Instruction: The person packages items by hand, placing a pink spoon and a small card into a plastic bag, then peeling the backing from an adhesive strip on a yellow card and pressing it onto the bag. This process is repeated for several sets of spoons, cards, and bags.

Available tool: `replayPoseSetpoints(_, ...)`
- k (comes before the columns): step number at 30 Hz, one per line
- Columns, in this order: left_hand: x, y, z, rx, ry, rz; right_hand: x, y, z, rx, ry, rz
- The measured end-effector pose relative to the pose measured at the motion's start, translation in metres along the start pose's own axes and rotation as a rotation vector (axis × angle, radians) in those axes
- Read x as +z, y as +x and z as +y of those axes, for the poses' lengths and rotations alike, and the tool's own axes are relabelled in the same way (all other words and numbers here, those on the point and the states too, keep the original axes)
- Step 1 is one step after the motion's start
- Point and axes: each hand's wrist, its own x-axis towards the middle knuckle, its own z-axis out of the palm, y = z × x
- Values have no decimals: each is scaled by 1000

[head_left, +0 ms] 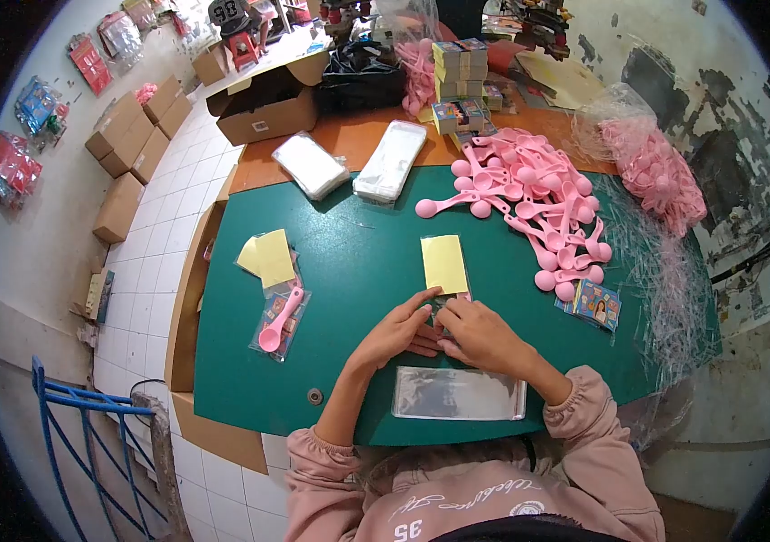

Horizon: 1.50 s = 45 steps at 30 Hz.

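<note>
A clear plastic packet with a yellow card [444,262] lies at mid-table, its lower end covered by my hands. My left hand [398,330] rests at its lower left edge, fingers stretched out and some passing beneath the right. The curled fingers of my right hand [480,334] are closed on the packet's lower end; what exactly they pinch is hidden. Just below, a stack of clear plastic bags [459,394] lies near the table edge. To the left, a filled packet shows a pink spoon [281,319], with yellow-backed packets [269,257] overlapping above it.
A heap of pink spoons [538,185] and printed cards [596,305] lie right on the green table [340,262]. Clear strips [656,298] pile along the right edge. Bag stacks [391,161], card bundles [459,72] and an open carton [267,113] stand behind.
</note>
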Motion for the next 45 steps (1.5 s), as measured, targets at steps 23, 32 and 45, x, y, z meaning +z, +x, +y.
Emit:
replayPoseSetpoints(23,-1,13,-9,105,29,10,-188,-110,227,653,34,204)
replayPoseSetpoints(32,0,10,-5,56,-93,12,-49,-22,47,110,84,69)
replayPoseSetpoints(45,3,2,7,28,-117,76,1,-16,58,373,891,267)
